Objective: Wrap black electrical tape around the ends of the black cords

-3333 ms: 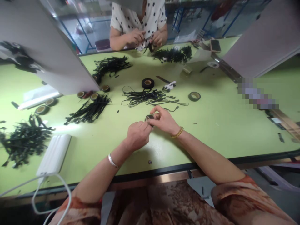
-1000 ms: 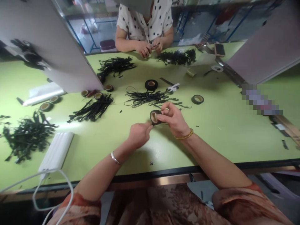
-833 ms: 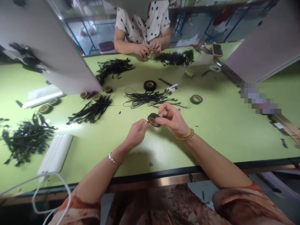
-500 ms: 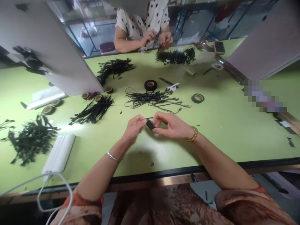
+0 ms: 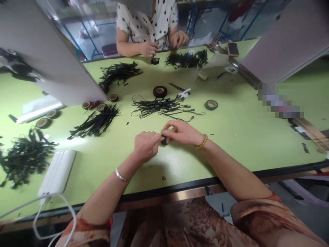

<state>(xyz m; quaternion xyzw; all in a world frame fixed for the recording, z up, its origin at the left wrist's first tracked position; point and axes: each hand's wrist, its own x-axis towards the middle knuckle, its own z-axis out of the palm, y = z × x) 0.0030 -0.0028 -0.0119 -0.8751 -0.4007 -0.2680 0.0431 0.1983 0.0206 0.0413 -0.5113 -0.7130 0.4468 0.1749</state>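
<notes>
My left hand (image 5: 148,145) is closed, its knuckles up and its fingertips meeting those of my right hand; what it grips is hidden. My right hand (image 5: 180,133) is curled, with thumb and forefinger pinched at a small roll of black tape (image 5: 164,140), partly covered by the fingers. Both are just above the green table (image 5: 190,157). Beyond them lies a loose bunch of thin black cables (image 5: 156,107). A larger black tape roll (image 5: 160,91) sits behind this bunch, and another tape roll (image 5: 211,104) lies to its right.
More black cable bundles (image 5: 96,121) and tape rolls (image 5: 43,122) lie on the left, near a white power bank (image 5: 58,173) with a white cord. Grey partitions (image 5: 66,58) stand at both sides. A co-worker in a dotted shirt (image 5: 147,25) sits opposite, hands near other cables.
My left hand has turned knuckles-up, and the tape roll between my hands has tilted and is more covered. Opposite, the co-worker's hands have moved apart, and a tape roll now shows by them.
</notes>
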